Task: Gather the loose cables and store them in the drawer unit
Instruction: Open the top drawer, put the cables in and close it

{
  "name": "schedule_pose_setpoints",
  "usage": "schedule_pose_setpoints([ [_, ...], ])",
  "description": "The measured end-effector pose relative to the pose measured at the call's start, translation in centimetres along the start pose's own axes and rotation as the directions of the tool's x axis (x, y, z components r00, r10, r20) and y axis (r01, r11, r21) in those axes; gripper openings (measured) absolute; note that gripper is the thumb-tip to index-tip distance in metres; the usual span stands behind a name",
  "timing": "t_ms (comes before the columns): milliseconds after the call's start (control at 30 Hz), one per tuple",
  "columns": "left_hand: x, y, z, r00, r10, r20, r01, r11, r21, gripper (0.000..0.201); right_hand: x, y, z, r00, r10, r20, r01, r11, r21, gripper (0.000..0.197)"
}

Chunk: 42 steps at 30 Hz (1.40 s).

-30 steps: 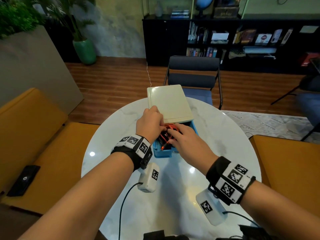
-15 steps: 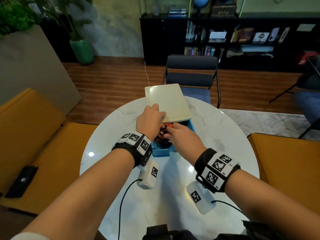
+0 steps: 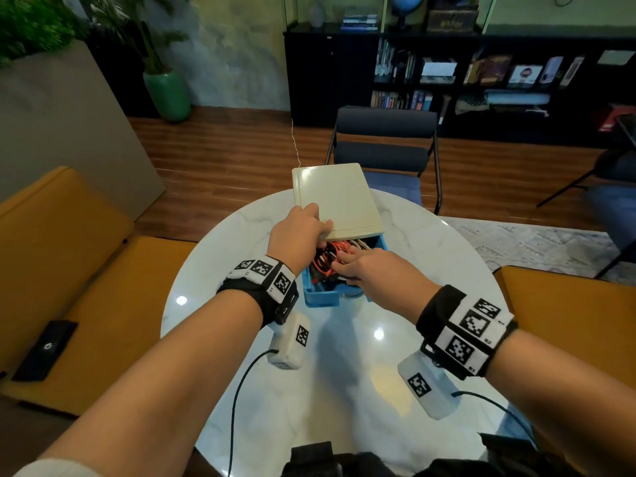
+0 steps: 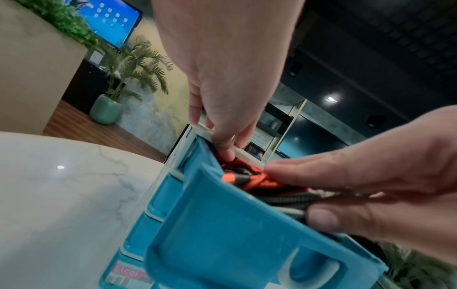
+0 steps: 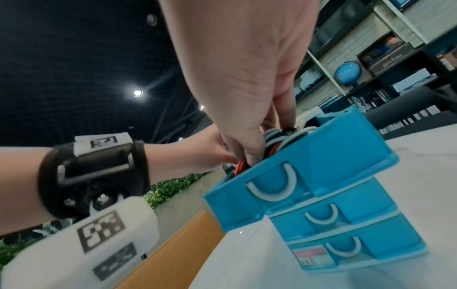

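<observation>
The right hand point(image 3: 371, 270) has slid deeper over the open top drawer point(image 3: 321, 297) than a second ago, its near-straight fingers pressing the cables point(image 3: 325, 263) down. The left hand point(image 3: 297, 232) stays on the unit point(image 3: 339, 197), fingers over its top front edge, thumb dipped into the drawer against the cables. So the bundle looks stowed, and closing is what's left. The left wrist view shows that thumb and the right thumb under a dark braided cable point(image 4: 284, 199); the right wrist view alone shows two shut drawers below.
</observation>
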State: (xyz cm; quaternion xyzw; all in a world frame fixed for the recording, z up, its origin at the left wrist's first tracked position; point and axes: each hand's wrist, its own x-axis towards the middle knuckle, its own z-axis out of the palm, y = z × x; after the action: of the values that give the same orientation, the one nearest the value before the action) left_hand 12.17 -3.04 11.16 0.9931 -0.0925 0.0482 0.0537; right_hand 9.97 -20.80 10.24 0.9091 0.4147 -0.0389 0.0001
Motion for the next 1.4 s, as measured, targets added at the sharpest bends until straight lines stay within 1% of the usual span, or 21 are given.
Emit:
schedule_pose_setpoints([
  [100, 0.0, -0.1, 0.1, 1.000, -0.001, -0.020, 0.000, 0.999, -0.033, 0.025, 1.2, -0.5, 0.2, 0.999, 0.026, 0.038, -0.022, 0.994, -0.110, 0.038],
  [200, 0.3, -0.5, 0.5, 0.999, -0.036, -0.026, 0.034, 0.995, -0.093, 0.028, 2.4, -0.6, -0.2, 0.997, 0.067, 0.050, -0.061, 0.992, -0.112, 0.052],
  [267, 0.5, -1.0, 0.5, 0.998, -0.051, -0.021, 0.048, 0.991, -0.124, 0.032, 2.6, -0.7, -0.2, 0.996, 0.085, 0.038, -0.081, 0.993, -0.086, 0.055],
  [300, 0.5, -1.2, 0.5, 1.000, -0.024, -0.010, 0.023, 0.994, -0.105, 0.033, 2.6, -0.7, 0.2, 0.996, 0.084, 0.004, -0.083, 0.995, -0.053, 0.052],
  [333, 0.5, -1.3, 0.4, 1.000, 0.013, 0.006, -0.012, 0.996, -0.088, 0.033, 2.4, -0.6, 0.6, 0.992, 0.112, -0.055, -0.109, 0.993, 0.041, 0.046],
  [367, 0.4, -1.4, 0.2, 0.999, 0.044, 0.023, -0.042, 0.996, -0.082, 0.034, 2.0, -0.5, 0.8, 0.981, 0.157, -0.118, -0.136, 0.976, 0.169, 0.039],
  [400, 0.4, -1.4, 0.0, 0.997, 0.067, 0.040, -0.064, 0.995, -0.083, 0.034, 1.5, -0.3, 0.9, 0.968, 0.206, -0.147, -0.156, 0.943, 0.294, 0.033],
  [433, 0.3, -1.3, -0.3, 0.995, 0.082, 0.058, -0.077, 0.994, -0.081, 0.034, 1.0, 0.0, 0.9, 0.958, 0.235, -0.164, -0.161, 0.915, 0.370, 0.030],
  [533, 0.1, -1.1, -1.1, 0.985, 0.079, 0.151, -0.070, 0.996, -0.064, 0.037, -0.3, 0.5, 0.9, 0.954, 0.226, -0.197, -0.144, 0.922, 0.360, 0.023],
  [600, -0.1, -0.8, -1.6, 0.971, 0.076, 0.228, -0.061, 0.996, -0.071, 0.049, -1.1, 0.7, 1.1, 0.956, 0.182, -0.231, -0.091, 0.930, 0.357, 0.022],
  [633, -0.1, -0.5, -1.8, 0.960, 0.084, 0.267, -0.059, 0.993, -0.099, 0.061, -1.3, 0.8, 1.3, 0.956, 0.165, -0.244, -0.071, 0.933, 0.354, 0.021],
  [733, -0.3, 0.0, -1.7, 0.904, 0.130, 0.407, -0.077, 0.987, -0.143, 0.115, -0.7, 1.1, 1.4, 0.954, 0.163, -0.251, -0.067, 0.933, 0.354, 0.020],
  [767, -0.4, 0.1, -1.5, 0.887, 0.149, 0.437, -0.100, 0.986, -0.134, 0.127, -0.3, 1.2, 1.3, 0.954, 0.166, -0.251, -0.072, 0.935, 0.347, 0.020],
  [900, -0.2, -0.5, -0.4, 0.876, 0.183, 0.445, -0.175, 0.983, -0.059, 0.148, 1.3, 1.1, 0.9, 0.967, 0.167, -0.192, -0.114, 0.959, 0.257, 0.020],
  [967, 0.0, -0.7, 0.2, 0.886, 0.192, 0.421, -0.196, 0.980, -0.034, 0.145, 1.6, 1.1, 0.4, 0.967, 0.161, -0.195, -0.120, 0.971, 0.207, 0.018],
  [1033, 0.0, -0.7, 0.3, 0.901, 0.205, 0.382, -0.201, 0.978, -0.052, 0.133, 1.6, 1.5, -0.2, 0.961, 0.162, -0.224, -0.124, 0.977, 0.173, 0.014],
  [1133, -0.5, -0.6, -0.4, 0.911, 0.175, 0.375, -0.162, 0.985, -0.065, 0.129, 1.8, 2.2, -1.5, 0.963, 0.238, -0.125, -0.181, 0.917, 0.355, 0.013],
  [1200, -0.6, -0.4, -1.0, 0.917, 0.152, 0.368, -0.140, 0.988, -0.059, 0.118, 2.3, 2.6, -2.2, 0.959, 0.263, -0.108, -0.199, 0.892, 0.406, 0.013],
  [1267, -0.5, -0.2, -1.5, 0.924, 0.144, 0.353, -0.133, 0.990, -0.054, 0.104, 2.7, 2.8, -2.6, 0.956, 0.276, -0.102, -0.221, 0.901, 0.372, 0.013],
  [1333, -0.5, -0.2, -1.6, 0.934, 0.135, 0.330, -0.123, 0.991, -0.057, 0.096, 2.9, 2.7, -2.6, 0.954, 0.283, -0.095, -0.239, 0.915, 0.326, 0.011],
  [1400, -0.5, -0.2, -1.5, 0.949, 0.111, 0.296, -0.099, 0.994, -0.054, 0.091, 3.0, 2.6, -2.4, 0.948, 0.297, -0.116, -0.250, 0.919, 0.305, 0.017],
])
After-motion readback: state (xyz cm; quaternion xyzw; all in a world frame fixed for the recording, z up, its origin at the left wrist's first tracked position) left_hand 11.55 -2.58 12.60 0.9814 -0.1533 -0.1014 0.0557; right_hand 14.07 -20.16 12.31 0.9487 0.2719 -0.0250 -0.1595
